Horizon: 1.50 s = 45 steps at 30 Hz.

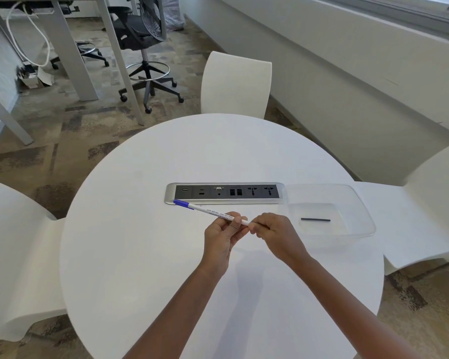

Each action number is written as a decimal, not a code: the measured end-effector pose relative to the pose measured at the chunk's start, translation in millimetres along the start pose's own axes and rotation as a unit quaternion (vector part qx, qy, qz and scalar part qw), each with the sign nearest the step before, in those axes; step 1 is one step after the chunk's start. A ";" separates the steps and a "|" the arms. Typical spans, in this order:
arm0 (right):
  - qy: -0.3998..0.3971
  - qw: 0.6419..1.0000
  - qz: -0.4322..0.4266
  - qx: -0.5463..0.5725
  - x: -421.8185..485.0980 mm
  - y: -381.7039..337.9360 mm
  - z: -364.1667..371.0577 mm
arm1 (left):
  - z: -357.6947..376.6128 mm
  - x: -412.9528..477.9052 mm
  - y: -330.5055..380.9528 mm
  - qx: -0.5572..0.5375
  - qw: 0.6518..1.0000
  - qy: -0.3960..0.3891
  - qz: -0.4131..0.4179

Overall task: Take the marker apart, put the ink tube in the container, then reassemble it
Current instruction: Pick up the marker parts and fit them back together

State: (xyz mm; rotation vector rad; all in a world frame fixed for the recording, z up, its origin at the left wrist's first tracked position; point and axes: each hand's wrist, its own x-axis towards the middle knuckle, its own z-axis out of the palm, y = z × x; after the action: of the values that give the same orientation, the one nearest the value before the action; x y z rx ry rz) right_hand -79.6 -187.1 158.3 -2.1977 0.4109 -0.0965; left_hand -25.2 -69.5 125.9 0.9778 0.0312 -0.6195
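White plastic marker (pixel 210 211), blue cap at its far-left end, held above the round white table (pixel 140 255) in my head view, the only view I have. The barrel runs on a slant from the blue cap, which hangs over the near edge of the socket panel (pixel 224 193), down to the two hands at the middle of the table.

Left hand (pixel 222 235): fingers curled, thumb and fingertips pinching the white barrel near its right end. I log it as closed on the marker.

Right hand (pixel 272 233): fingers bunched together at the very tip of the barrel, knuckles toward me. It meets the marker's end, but the fingers cover whatever sits there; I cannot tell whether they grip an end plug or only the barrel itself.

Clear plastic container (pixel 358 203): stands on the table to the right of the hands, its left rim just beside the socket panel's right end. A thin dark ink tube (pixel 315 219) lies flat on its floor, roughly level, apart from the walls.

Socket panel: silver frame sunk in the tabletop, dark face with a row of ports and outlets.

Surroundings: a white chair (pixel 236 86) across the table, another at the left edge and one at the right. A black office chair (pixel 143 35) stands on the patterned carpet beyond, beside a grey desk leg.
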 end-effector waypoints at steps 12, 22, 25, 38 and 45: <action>0.017 1.000 0.003 -0.009 -7.3 5.6 2.7 | 1.5 0.2 5.5 0.039 0.998 0.048 -0.003; 0.088 0.959 -0.183 -0.197 -9.9 7.2 3.3 | 6.3 -0.6 2.2 0.026 0.999 0.027 -0.007; 0.061 0.992 -0.094 -0.064 -7.3 8.6 3.6 | 5.0 -1.0 2.6 0.030 0.999 0.010 -0.003; -0.045 0.948 0.143 0.281 -9.7 10.5 5.0 | 2.5 -0.5 0.3 0.060 0.998 0.025 -0.011; 0.108 0.985 -0.083 -0.106 -20.7 14.8 16.2 | 0.6 1.2 0.0 0.039 0.996 0.070 -0.028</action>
State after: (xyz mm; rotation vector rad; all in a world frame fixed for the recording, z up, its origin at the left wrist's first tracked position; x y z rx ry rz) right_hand -99.5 -176.4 138.2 -2.4402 0.3708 -0.3997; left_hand -24.3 -70.5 125.9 1.0988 0.1608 -0.6058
